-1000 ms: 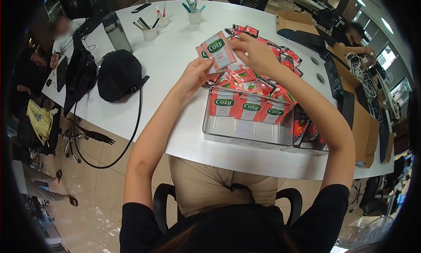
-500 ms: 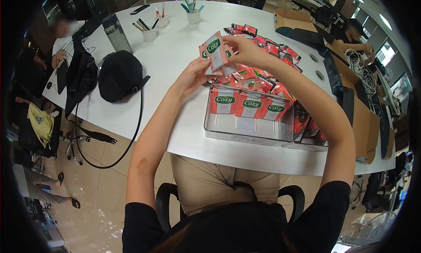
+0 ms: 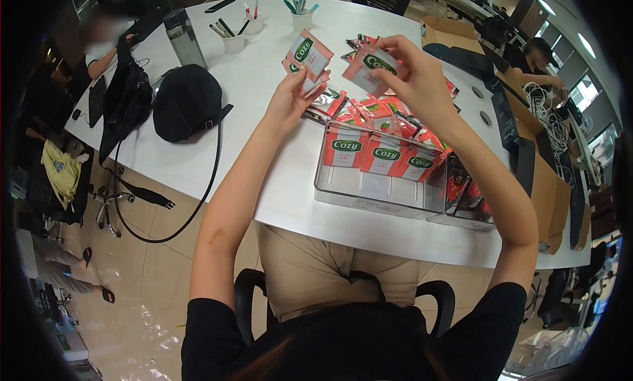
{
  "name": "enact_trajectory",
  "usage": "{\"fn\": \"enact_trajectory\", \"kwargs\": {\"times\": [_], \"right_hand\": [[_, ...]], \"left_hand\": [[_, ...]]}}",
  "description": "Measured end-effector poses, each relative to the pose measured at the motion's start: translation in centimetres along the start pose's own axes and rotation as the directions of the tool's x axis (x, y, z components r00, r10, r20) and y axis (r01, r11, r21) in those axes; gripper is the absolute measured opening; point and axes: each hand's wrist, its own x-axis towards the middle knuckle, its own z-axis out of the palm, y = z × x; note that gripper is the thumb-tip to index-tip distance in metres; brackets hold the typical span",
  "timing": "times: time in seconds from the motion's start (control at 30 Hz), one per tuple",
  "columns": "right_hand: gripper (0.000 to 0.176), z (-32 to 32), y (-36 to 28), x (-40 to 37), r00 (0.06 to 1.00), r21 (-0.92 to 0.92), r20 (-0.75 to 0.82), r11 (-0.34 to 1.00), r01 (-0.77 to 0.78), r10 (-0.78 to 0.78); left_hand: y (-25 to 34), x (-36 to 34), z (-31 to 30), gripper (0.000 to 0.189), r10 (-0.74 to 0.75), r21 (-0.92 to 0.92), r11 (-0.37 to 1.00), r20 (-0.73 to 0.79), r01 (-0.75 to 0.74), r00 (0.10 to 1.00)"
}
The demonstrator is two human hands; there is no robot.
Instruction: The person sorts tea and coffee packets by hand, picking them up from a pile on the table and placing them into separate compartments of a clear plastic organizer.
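Note:
My left hand [image 3: 295, 98] is closed on a few pink-and-white Cozy tea sachets [image 3: 307, 54], fanned slightly and raised above the table. To the right, my right hand [image 3: 415, 74] grips another Cozy sachet [image 3: 373, 71] by its right side, apart from those in the left hand. Beneath both hands lies a loose heap of red sachets [image 3: 379, 112]. A clear plastic box [image 3: 369, 207] stands in front of the heap, with a row of Cozy sachets [image 3: 386, 155] upright along its back. Beside it, a second clear box [image 3: 461, 219] contains darker red-and-black sachets.
A black cap [image 3: 188, 104], a black bag [image 3: 124, 110] and a bottle [image 3: 185, 41] occupy the table's left. Cups of pens [image 3: 233, 44] stand at the back. Open cardboard boxes [image 3: 550, 203] line the right edge. Other people sit at both sides.
My hands have moved apart. The right one has drawn a sachet away to the right, while the left one has risen slightly with its sachets. The view has shifted a little.

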Motion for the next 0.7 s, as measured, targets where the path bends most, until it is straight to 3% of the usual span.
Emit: {"fn": "enact_trajectory", "kwargs": {"times": [0.1,0.2,0.3,0.4,0.5,0.7], "right_hand": [[0.029,-0.3,-3.6,-2.7,0.976,0.133,0.174,0.978,-0.158,0.134],[0.026,0.9,-5.0,-5.0,0.959,-0.088,0.282,0.996,0.012,0.013],[0.032,3.0,-4.8,-6.9,0.916,-0.205,0.392,0.979,-0.007,0.089],[0.032,4.2,-3.6,-7.0,0.898,-0.313,0.377,0.881,0.355,-0.228],[0.042,4.9,-3.1,-6.7,0.888,-0.505,0.357,0.74,0.444,-0.289],[0.055,5.5,-2.6,-6.6,0.901,-0.47,0.364,0.79,0.395,-0.234]], "left_hand": [[-0.1,-0.2,0.2,0.029,-0.002,0.002,1.0,-0.055,0.002,0.998],[-0.1,-0.4,0.2,0.029,-0.013,0.023,1.0,-0.08,0.015,0.997],[-0.4,-0.3,-0.1,0.029,-0.028,0.036,0.999,-0.085,0.031,0.996],[-0.2,-0.4,0.3,0.029,-0.02,0.057,0.998,-0.126,0.027,0.992],[-0.2,-0.4,0.3,0.027,-0.025,0.051,0.998,-0.118,0.031,0.993],[-0.2,-0.5,0.6,0.025,-0.03,0.07,0.997,-0.109,0.038,0.994]]}}
